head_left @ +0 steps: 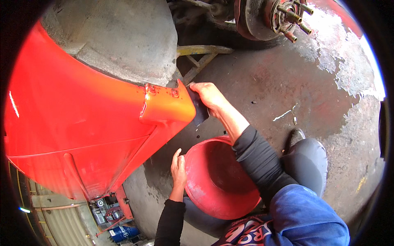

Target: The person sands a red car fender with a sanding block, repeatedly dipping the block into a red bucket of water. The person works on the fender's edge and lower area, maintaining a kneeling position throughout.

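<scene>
My right hand (209, 96) is closed, thumb on top, on a thin dark sheet (200, 111) held at the end of a glossy red car body panel (86, 119). What the sheet is made of, I cannot make out. Dark spots and wet-looking marks show on the panel's corner, just left of that hand. A round red tub (197, 168) stands between my legs, its inside partly in shadow. Against the tub's left side is my left hand (178, 171), fingers stretched upward and apart, with nothing in them.
A bare wheel hub (283, 18) with protruding studs is at the top right. Below the grey wheel-arch liner (131, 37) stands a yellowish metal support (201, 51). Peeling paint marks the concrete floor (266, 90). A blue drum (123, 233) and machinery sit at lower left.
</scene>
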Available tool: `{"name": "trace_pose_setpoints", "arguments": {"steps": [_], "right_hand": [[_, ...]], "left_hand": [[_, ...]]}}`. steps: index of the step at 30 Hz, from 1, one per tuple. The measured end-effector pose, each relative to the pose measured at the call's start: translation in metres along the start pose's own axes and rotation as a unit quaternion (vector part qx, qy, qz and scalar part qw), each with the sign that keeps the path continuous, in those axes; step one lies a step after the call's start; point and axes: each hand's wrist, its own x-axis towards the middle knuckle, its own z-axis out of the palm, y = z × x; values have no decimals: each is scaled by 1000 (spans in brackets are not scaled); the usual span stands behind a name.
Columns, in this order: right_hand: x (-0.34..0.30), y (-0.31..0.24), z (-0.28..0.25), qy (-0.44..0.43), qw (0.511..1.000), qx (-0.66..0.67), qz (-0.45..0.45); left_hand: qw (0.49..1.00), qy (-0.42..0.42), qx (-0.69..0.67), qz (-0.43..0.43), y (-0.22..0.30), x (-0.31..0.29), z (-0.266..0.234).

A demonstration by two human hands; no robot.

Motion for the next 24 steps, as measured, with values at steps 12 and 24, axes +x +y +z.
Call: {"name": "trace_pose_setpoints", "arguments": {"steps": [12,24], "right_hand": [[-30,-2,-37,34,998,31,35],[-22,11,-53,40,963,199,178]], "left_hand": [[969,87,-1,233,68,-35,31],[579,-209,-607,-503,58,-79,166]]}}
